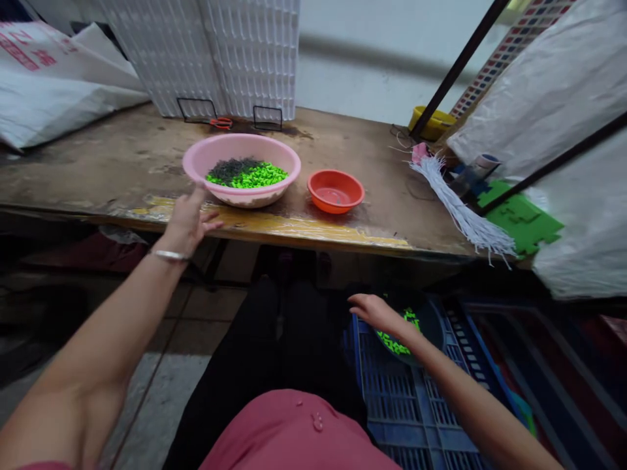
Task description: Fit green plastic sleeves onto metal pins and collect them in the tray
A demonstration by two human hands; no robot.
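My left hand [187, 222] is at the front edge of the wooden table, its fingers apart and nearly at the near left side of a pink basin [196, 160]. Whether the fingertips touch the basin I cannot tell. In the basin lie small bright green pieces [262, 175] and a heap of dark grey pieces [235, 170]. To its right sits a small orange-red bowl [336, 189]. My right hand [372, 310] hangs below table height, over a dark basin [435, 326] with bright green pieces in it; its fingers are loosely bent and seem to hold nothing.
White ribbed plastic trays [255, 59] stand upright at the back, with red-handled scissors [221, 123] by them. A bundle of white strings [453, 196] and a green foam mat [522, 219] lie at right. A blue crate [392, 405] is beside my legs.
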